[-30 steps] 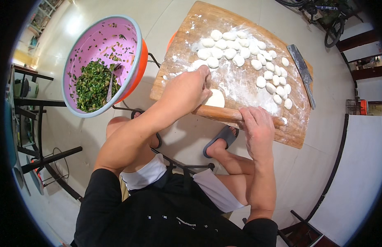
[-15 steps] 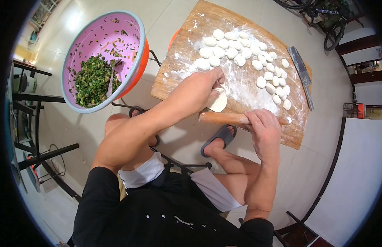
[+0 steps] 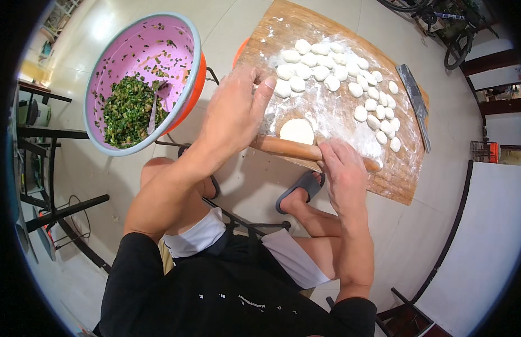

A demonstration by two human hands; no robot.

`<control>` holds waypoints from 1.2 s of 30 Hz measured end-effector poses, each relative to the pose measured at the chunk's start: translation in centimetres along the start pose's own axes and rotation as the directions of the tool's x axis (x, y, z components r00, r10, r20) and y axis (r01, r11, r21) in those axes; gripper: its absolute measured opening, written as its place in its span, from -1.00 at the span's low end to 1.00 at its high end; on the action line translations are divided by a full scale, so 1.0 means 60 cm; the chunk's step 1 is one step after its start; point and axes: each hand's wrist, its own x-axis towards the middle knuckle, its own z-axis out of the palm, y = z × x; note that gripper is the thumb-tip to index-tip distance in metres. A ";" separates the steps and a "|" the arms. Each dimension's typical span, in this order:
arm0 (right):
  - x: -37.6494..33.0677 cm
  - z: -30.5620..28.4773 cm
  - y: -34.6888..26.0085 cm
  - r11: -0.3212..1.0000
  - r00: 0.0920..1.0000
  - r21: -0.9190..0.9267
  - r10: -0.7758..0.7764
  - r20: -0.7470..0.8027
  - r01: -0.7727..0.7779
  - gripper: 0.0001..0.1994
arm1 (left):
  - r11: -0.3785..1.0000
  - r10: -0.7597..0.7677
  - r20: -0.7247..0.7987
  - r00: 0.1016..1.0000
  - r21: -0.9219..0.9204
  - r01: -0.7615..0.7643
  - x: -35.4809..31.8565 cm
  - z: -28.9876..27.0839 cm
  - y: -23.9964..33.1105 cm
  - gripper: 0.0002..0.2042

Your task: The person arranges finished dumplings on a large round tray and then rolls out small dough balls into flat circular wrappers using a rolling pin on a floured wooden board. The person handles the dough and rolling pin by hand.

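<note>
A flat round dough wrapper lies near the front edge of the floured wooden board. Just on the near side of it is a wooden rolling pin, pressed against its lower rim. My right hand grips the pin toward its right end. Over the board's left edge hovers my left hand, thumb spread from the fingers and nothing visible in it; it hides the board's corner and partly overlaps the pin's left end. Several small white dough pieces are spread across the board beyond the wrapper.
At the left, a pink basin holds chopped green filling and a metal spoon; an orange basin shows beneath. A dark flat blade lies along the board's right side. Bicycles stand at far right.
My left hand has let go of the wrapper and moved up and left. The wrapper now lies flat. The rolling pin and my right hand have shifted left and slightly up.
</note>
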 end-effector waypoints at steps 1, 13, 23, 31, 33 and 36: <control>0.008 0.004 -0.003 0.998 1.000 -0.061 -0.007 -0.016 0.006 -0.54 | 1.000 0.022 0.001 1.000 -0.003 -0.022 -0.001 0.000 -0.003 -0.68; 0.094 0.022 0.009 0.954 0.993 -0.281 0.118 0.016 -0.109 -0.36 | 0.993 0.100 0.128 0.987 -0.075 -0.091 0.019 0.022 -0.025 -0.72; -0.002 0.007 -0.004 1.000 0.995 0.005 -0.015 -0.103 0.016 -0.61 | 0.939 0.185 0.377 0.908 0.205 -0.276 0.008 0.070 -0.005 -0.77; -0.006 -0.019 0.019 1.000 0.998 0.025 -0.011 -0.069 0.013 -0.62 | 0.948 0.211 0.449 0.868 0.122 -0.293 0.018 0.087 0.011 -0.80; -0.004 -0.021 0.020 0.999 0.998 0.036 0.003 -0.066 -0.001 -0.57 | 0.976 0.173 0.464 0.869 0.038 -0.214 0.038 0.081 0.028 -0.79; 0.001 -0.013 0.019 0.999 0.997 0.032 0.004 -0.074 -0.002 -0.57 | 0.985 0.172 0.389 0.905 -0.071 -0.157 0.097 0.065 0.045 -0.77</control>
